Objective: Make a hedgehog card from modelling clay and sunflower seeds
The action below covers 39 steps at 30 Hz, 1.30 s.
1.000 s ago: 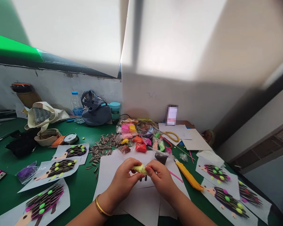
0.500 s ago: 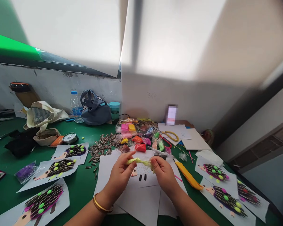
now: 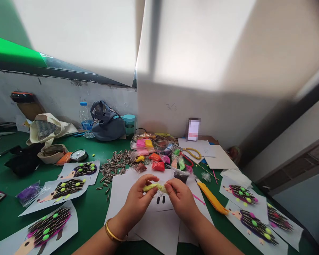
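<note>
My left hand pinches one end of a small packet of pale yellow modelling clay. Between thumb and fingers, my right hand grips the other end, where clear wrapper shows. Both hands hover above white paper sheets. On the paper below, two short black clay strips lie side by side; the hands and packet cover the part above them. A dark clay packet rests just beyond my right hand.
Sunflower seeds and a heap of coloured clay packets lie behind the paper. A yellow utility knife and yellow-handled scissors are at the right. Hedgehog seed pictures flank both sides. A phone stands at the back.
My right hand has moved left, closer to my left hand. The clay packet, stretched long before, now looks shorter and bunched between them.
</note>
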### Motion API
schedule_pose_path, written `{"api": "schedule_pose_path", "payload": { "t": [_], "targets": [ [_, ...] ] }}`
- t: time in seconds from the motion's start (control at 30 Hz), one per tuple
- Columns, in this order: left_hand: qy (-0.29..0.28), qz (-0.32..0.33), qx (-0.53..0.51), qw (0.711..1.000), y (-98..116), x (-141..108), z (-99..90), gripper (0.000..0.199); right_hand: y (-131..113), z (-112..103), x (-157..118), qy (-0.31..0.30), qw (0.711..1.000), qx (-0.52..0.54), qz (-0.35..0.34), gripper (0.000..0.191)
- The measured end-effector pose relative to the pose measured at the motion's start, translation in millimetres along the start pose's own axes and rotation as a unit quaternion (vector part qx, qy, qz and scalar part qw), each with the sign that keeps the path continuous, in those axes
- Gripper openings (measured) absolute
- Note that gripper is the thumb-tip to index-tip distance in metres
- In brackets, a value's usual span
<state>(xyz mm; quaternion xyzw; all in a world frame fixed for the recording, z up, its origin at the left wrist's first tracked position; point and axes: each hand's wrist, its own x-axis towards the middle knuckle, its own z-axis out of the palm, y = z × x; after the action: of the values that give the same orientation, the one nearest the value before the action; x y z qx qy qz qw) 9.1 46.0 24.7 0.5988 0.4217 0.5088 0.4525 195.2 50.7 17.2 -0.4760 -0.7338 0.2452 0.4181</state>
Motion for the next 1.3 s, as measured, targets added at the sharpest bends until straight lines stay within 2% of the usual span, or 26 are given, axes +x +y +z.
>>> {"api": "schedule_pose_path", "payload": {
  "t": [0.1,0.23,0.33,0.4,0.5,0.6,0.67,0.73,0.8,0.87,0.97,1.17,1.3],
  "targets": [
    [0.002,-0.056,-0.078,0.995,-1.2,0.1,-1.1,0.040,0.7,-0.3,0.1,0.000,1.000,-0.003,0.009,0.029],
    [0.020,-0.089,-0.126,0.988,-3.2,0.7,-4.6,0.040,0.9,-0.4,0.5,-0.007,1.000,-0.008,0.018,0.029],
    [-0.012,-0.086,-0.153,0.984,-5.6,0.9,-5.4,0.041,0.6,0.4,0.0,-0.013,1.000,-0.008,0.021,0.029],
    [-0.013,-0.087,-0.135,0.987,-7.5,1.5,-4.5,0.041,0.2,1.1,-0.8,-0.018,1.000,-0.006,0.020,0.028],
    [0.026,-0.079,-0.074,0.994,-9.3,3.2,-2.7,0.038,-0.3,1.8,-1.8,-0.024,1.000,0.001,0.015,0.028],
    [0.063,-0.041,-0.037,0.996,-7.3,4.0,-4.0,0.032,0.3,2.4,-1.4,-0.024,1.000,0.001,0.020,0.027],
    [0.079,-0.012,-0.047,0.996,-4.0,3.6,-6.6,0.035,1.3,2.8,-0.4,-0.022,0.999,-0.002,0.026,0.027],
    [0.066,0.006,-0.087,0.994,-0.2,3.1,-9.0,0.039,2.3,3.1,0.6,-0.021,0.999,-0.005,0.033,0.027],
    [0.059,0.003,-0.136,0.989,2.7,3.5,-10.3,0.035,2.8,3.4,0.8,-0.021,0.999,-0.004,0.036,0.027],
    [0.084,-0.011,-0.156,0.984,4.2,5.0,-10.2,0.026,2.6,3.7,0.2,-0.021,0.999,0.003,0.033,0.028],
    [0.109,-0.040,-0.115,0.987,2.9,7.3,-9.1,0.023,1.9,4.2,-1.2,-0.014,0.999,0.017,0.026,0.031],
    [0.014,-0.035,0.056,0.998,-6.8,2.7,-6.3,0.036,2.2,3.4,-0.9,0.020,0.999,0.044,0.019,0.032],
    [-0.033,-0.065,0.086,0.994,-6.8,0.2,-1.6,0.033,1.1,3.2,-0.9,0.029,0.998,0.049,0.026,0.029]
  ]
}}
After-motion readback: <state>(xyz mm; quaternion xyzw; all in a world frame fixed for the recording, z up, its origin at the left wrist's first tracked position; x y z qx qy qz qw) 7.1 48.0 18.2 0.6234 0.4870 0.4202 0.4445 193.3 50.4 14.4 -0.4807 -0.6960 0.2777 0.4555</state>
